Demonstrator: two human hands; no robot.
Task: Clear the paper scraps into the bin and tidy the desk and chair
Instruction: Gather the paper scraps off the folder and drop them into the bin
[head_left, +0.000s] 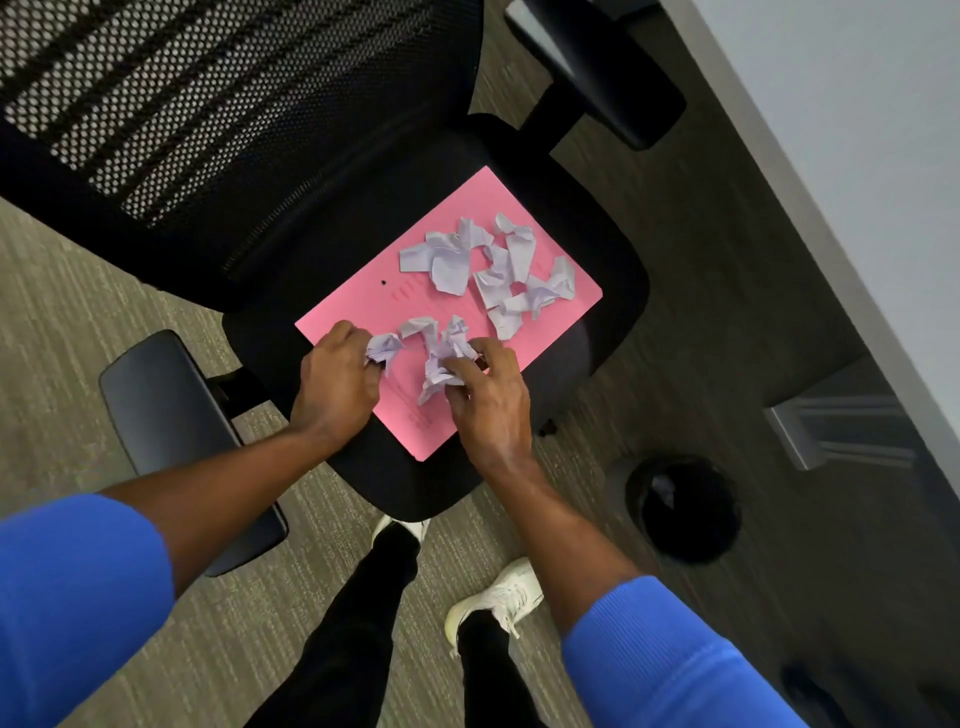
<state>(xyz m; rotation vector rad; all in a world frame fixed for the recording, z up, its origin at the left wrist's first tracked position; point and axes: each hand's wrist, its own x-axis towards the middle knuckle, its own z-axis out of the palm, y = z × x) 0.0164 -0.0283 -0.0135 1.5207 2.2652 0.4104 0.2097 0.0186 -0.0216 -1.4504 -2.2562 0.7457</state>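
A pink folder (363, 306) lies on the seat of a black office chair (613, 291). Several crumpled pale paper scraps (493, 265) are scattered over the folder's far half. My left hand (335, 387) is closed around one crumpled scrap (383, 349) at the folder's near left edge. My right hand (491, 402) grips a bunch of scraps (441, 358) just to the right of it. A round black bin (683, 512) stands on the floor to the right of the chair, with a pale scrap inside.
The chair's mesh backrest (208, 104) rises at the upper left; its armrests (171, 421) flank the seat. A white desk (857, 130) runs along the right side, with a grey leg (810, 431) near the bin. My feet (498, 597) stand on the carpet.
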